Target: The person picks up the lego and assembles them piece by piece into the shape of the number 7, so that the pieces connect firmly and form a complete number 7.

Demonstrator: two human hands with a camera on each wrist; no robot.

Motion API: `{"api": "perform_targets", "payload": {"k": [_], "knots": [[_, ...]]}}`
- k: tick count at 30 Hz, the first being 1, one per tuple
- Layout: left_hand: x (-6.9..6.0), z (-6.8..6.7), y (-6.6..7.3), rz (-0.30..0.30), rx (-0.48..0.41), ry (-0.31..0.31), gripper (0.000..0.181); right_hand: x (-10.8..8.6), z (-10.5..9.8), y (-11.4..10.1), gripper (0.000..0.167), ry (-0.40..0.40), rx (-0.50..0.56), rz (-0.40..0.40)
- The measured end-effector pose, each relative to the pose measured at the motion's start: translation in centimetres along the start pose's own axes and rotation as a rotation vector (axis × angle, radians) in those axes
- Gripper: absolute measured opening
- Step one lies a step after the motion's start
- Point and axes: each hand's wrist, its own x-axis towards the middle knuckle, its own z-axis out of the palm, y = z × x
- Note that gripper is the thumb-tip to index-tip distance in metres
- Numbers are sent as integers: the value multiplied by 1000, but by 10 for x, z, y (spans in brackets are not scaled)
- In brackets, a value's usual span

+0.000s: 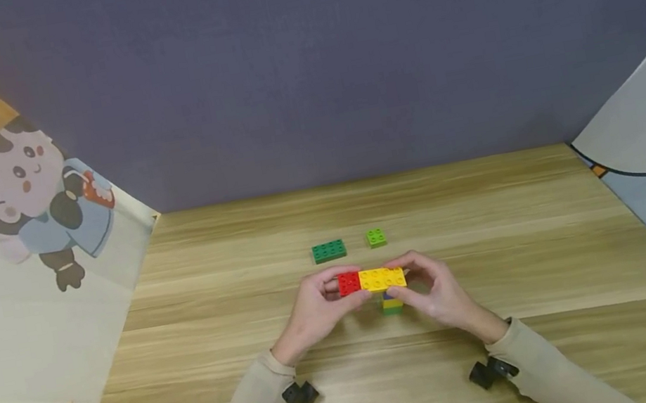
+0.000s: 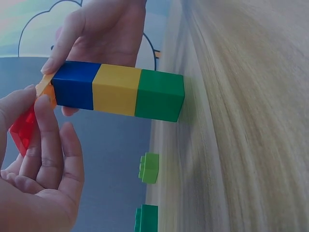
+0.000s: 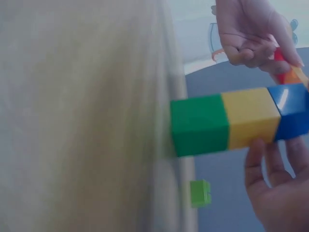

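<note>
In the head view a red brick (image 1: 348, 283) and a longer yellow brick (image 1: 381, 278) lie end to end. My left hand (image 1: 312, 311) pinches the red brick between thumb and forefinger, close to where it meets the yellow one. At the other end, the thumb and forefinger of my right hand (image 1: 442, 290) grip the yellow brick. Below stands an upright tower: a green brick (image 2: 160, 95) on the table, a smaller yellow brick (image 2: 116, 90) in the middle, and a blue brick (image 2: 75, 85) on top. The long yellow brick sits at the blue brick's top; whether it is pressed on, I cannot tell.
Farther back on the wooden table (image 1: 253, 398) lie a dark green brick (image 1: 328, 251) and, to its right, a small light green brick (image 1: 376, 237). A dark blue-grey panel (image 1: 339, 70) rises behind the table, with printed panels at both sides.
</note>
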Motion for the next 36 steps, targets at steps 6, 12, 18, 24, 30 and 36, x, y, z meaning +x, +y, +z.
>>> {"api": "perform_targets", "payload": {"k": [6,12,18,24,30,36], "knots": [[0,1,-1,15,13,-8,44,5,-12,-9,32,-76,-35,83],[-1,2,-1,29,15,-12,44,8,-18,-14,30,-124,-50,107],[-3,1,-1,21,22,-9,43,11,-24,-13,26,-138,-32,98],[-4,0,1,2,23,-1,44,16,-30,-4,29,-53,26,159],[-4,1,1,-4,24,3,46,24,-34,3,30,-19,-77,226],[-3,0,1,-7,20,6,45,36,-36,4,30,-66,-196,283]]}}
